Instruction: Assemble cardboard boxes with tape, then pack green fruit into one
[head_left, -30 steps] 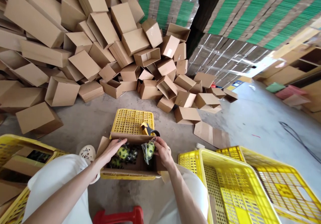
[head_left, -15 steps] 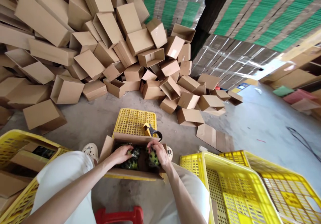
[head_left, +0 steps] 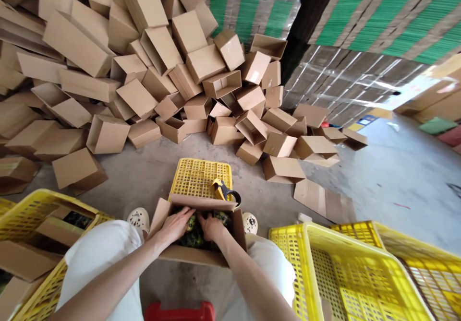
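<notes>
Cardboard walls enclose both hands touching green packets, grip unclear; beyond, a white label is unreadable.

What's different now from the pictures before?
The right hand let go of the green wrapped bundle it held at the right end of the open box, leaving it inside, and moved left to the middle. The left hand reaches lower into the box, beside the right. The tape dispenser stayed on the yellow crate; the cardboard pile looks the same.
</notes>
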Tool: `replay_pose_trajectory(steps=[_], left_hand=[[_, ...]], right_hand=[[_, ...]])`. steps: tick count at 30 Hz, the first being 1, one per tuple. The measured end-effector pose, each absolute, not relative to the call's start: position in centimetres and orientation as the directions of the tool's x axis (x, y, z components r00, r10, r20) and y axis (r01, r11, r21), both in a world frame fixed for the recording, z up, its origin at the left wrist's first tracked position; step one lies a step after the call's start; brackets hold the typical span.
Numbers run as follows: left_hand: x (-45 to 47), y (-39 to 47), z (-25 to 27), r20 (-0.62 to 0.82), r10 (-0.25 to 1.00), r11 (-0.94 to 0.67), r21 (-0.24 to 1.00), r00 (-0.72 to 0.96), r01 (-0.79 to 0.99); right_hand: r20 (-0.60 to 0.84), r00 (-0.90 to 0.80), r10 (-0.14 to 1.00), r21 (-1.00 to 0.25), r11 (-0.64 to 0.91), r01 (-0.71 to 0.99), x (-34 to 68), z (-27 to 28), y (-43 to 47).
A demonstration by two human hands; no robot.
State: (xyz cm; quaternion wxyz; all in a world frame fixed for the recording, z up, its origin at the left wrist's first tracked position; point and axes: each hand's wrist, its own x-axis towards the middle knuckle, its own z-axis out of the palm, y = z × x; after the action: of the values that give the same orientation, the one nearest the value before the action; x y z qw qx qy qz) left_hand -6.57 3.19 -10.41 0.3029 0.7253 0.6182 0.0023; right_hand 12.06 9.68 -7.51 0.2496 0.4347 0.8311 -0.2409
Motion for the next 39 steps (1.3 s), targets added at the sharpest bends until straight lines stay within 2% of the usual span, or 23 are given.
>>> replay_pose_trajectory(steps=[4, 9, 14, 16, 18, 20, 22, 26, 32, 35, 39], left_hand=[[-6.0, 3.2, -10.6, -0.428, 0.842, -0.137, 0.417, 0.327, 0.898], [-5.5, 3.6, -11.1, -0.457, 0.847, -0.137, 0.308, 0.272, 0.942], [-5.3, 3.6, -11.2, -0.414, 0.863, -0.136, 0.363, 0.29, 0.922], [-5.2, 3.4, -11.2, -0.41, 0.849, -0.167, 0.393, 0.335, 0.904], [-5.1, 3.4, -11.2, -0.406, 0.84, -0.179, 0.418, 0.359, 0.891], [-5.0, 3.5, -11.1, -0.402, 0.844, -0.169, 0.428, 0.355, 0.888], [-5.1, 3.6, -11.0, -0.404, 0.848, -0.16, 0.42, 0.342, 0.893], [-5.1, 3.4, -10.9, -0.402, 0.85, -0.159, 0.423, 0.342, 0.892], [-4.9, 3.3, -10.4, -0.31, 0.874, -0.134, 0.583, 0.373, 0.801], [-5.2, 4.3, -8.8, -0.24, 0.927, -0.039, 0.701, 0.287, 0.713], [-6.0, 5.6, -6.3, -0.146, 0.983, 0.084, 0.896, 0.111, 0.435]], right_hand=[[-0.605, -0.459, 0.651, -0.142, 0.479, 0.866, 12.4, -8.0, 9.0], [-0.54, -0.484, 0.688, -0.165, 0.478, 0.863, 12.7, -7.0, 8.5], [-0.432, -0.509, 0.744, -0.239, 0.45, 0.86, 14.4, -4.4, 7.6], [-0.33, -0.486, 0.809, -0.351, 0.373, 0.859, 15.9, -3.5, 7.2], [-0.218, -0.415, 0.883, -0.564, 0.233, 0.792, 17.5, -3.2, 7.0], [-0.179, -0.33, 0.927, -0.742, 0.093, 0.663, 18.5, -3.2, 7.0], [-0.226, -0.289, 0.93, -0.797, -0.006, 0.604, 19.0, -3.5, 7.2], [-0.285, -0.229, 0.931, -0.815, -0.109, 0.57, 18.9, -3.8, 7.9], [-0.228, -0.233, 0.945, -0.844, -0.073, 0.532, 19.4, -3.4, 8.3], [-0.227, -0.241, 0.944, -0.805, -0.042, 0.592, 19.8, -3.2, 8.6], [-0.177, -0.191, 0.966, -0.748, -0.006, 0.663, 20.0, -3.1, 9.1]])
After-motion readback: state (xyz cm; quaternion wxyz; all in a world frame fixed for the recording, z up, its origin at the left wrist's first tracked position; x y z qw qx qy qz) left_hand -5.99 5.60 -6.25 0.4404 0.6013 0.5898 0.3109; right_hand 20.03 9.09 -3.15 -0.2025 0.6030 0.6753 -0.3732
